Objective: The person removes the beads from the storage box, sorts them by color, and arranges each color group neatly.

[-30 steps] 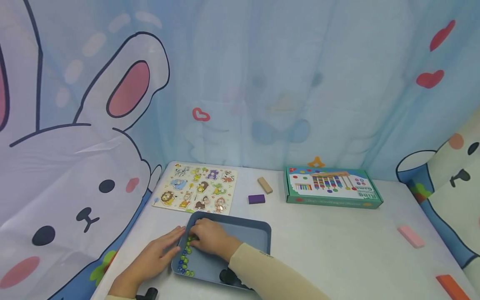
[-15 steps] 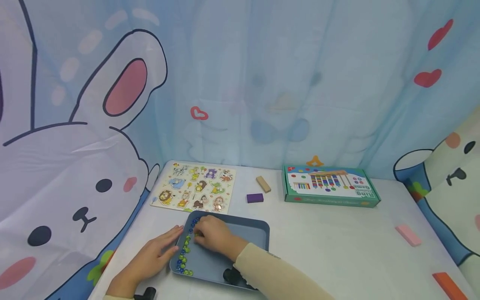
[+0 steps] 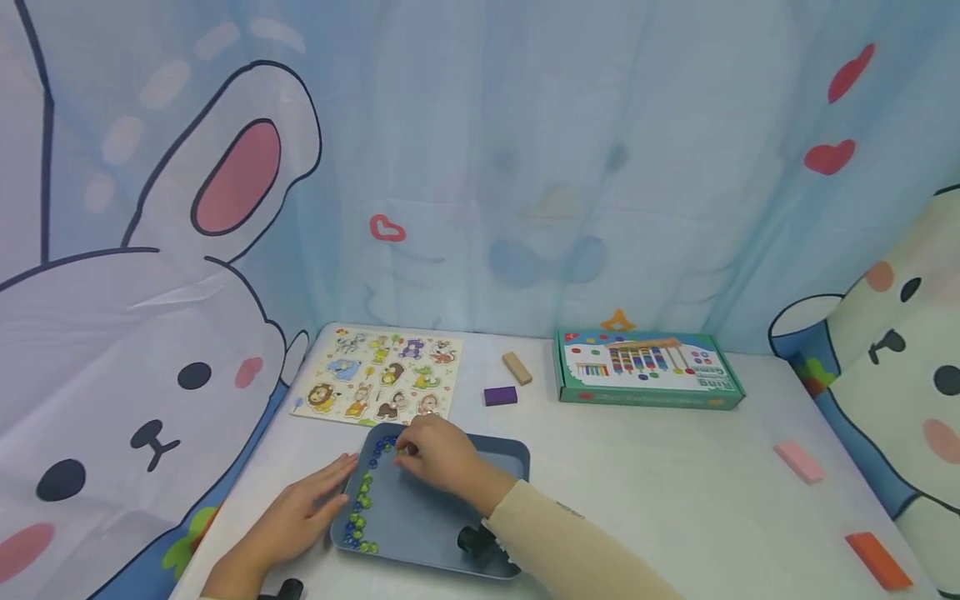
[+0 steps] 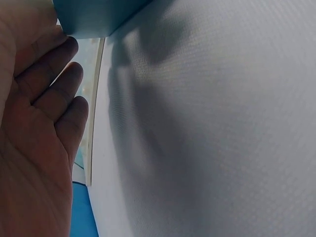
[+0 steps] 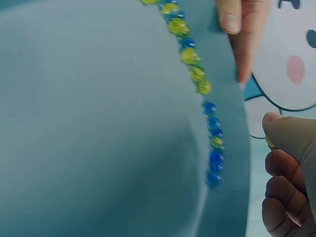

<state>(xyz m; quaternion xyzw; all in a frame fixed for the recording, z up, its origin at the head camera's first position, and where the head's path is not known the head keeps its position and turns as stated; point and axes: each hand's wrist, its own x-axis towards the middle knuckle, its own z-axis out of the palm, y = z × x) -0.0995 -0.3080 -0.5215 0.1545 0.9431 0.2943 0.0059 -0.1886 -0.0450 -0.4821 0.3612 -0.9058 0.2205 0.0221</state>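
Note:
A grey-blue tray (image 3: 427, 529) lies on the white table, with blue and yellow-green marbles (image 3: 357, 522) lined up along its left wall. In the right wrist view the row of marbles (image 5: 190, 57) shows a small gap partway along. My right hand (image 3: 442, 457) is over the tray's far left part, thumb and fingers curled; a yellow-green marble (image 5: 269, 142) peeps out from between thumb and forefinger. My left hand (image 3: 294, 517) has its fingers stretched out against the outside of the tray's left wall. In the left wrist view those fingers (image 4: 64, 91) hold nothing.
Behind the tray lies an animal puzzle board (image 3: 378, 375). Right of it are a tan block (image 3: 517, 367), a purple block (image 3: 500, 396) and a green toy box (image 3: 648, 371). A pink block (image 3: 799, 462) and an orange block (image 3: 879, 561) lie at the right.
My right hand has drawn away from the left wall toward the right, uncovering blue marbles at the far left corner. My left hand stays at the tray's side. The head view has shifted slightly.

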